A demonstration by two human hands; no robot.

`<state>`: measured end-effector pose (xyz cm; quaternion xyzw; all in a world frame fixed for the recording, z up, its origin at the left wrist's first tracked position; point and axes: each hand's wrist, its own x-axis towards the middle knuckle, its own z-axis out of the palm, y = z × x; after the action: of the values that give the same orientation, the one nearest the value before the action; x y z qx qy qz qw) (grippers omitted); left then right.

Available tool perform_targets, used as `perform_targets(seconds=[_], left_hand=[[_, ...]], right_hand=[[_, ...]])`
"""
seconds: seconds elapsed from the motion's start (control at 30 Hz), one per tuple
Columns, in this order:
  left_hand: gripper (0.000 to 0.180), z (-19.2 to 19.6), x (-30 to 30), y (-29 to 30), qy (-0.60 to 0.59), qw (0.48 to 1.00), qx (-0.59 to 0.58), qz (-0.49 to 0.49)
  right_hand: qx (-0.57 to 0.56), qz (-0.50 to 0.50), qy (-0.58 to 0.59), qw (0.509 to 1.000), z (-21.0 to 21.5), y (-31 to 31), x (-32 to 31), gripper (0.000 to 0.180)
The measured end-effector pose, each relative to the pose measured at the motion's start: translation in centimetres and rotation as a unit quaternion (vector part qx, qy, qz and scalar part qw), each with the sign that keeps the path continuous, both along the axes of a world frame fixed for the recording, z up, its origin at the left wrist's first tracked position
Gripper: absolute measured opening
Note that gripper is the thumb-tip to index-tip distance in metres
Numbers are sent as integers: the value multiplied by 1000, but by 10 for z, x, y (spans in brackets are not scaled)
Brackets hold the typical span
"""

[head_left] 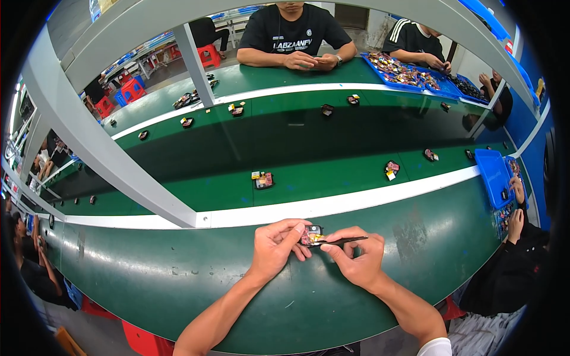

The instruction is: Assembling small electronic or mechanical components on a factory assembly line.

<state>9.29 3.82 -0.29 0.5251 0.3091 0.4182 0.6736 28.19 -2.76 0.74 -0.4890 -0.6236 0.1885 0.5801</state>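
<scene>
Just above the near green tabletop, my left hand point(275, 248) grips a small black case point(311, 235) by its left side. Pink and yellow parts and a round grey spot show inside it. My right hand point(361, 259) is closed around slim black tweezers point(347, 240), whose tip reaches the case's lower right edge. My left fingers hide part of the case. What lies right at the tip is too small to make out.
Beyond a white rail point(332, 199), a green conveyor belt point(314, 184) carries several similar cases, one point(262, 180) straight ahead. A grey frame post point(119, 154) crosses at left. Blue trays point(494, 172) stand at right. Co-workers sit opposite point(294, 35) and on both sides.
</scene>
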Motion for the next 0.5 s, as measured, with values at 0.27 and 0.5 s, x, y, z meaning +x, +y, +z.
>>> perform_targets(seconds=[0.27,0.5], left_hand=[[29,-2,-3,1,10,1000,3,-7],[27,2,-6,1,15,1000,5,-11]], right_hand=[[16,7,-27,999,0,2,1,11],[9,19,-31,999,1,1,-1,13]])
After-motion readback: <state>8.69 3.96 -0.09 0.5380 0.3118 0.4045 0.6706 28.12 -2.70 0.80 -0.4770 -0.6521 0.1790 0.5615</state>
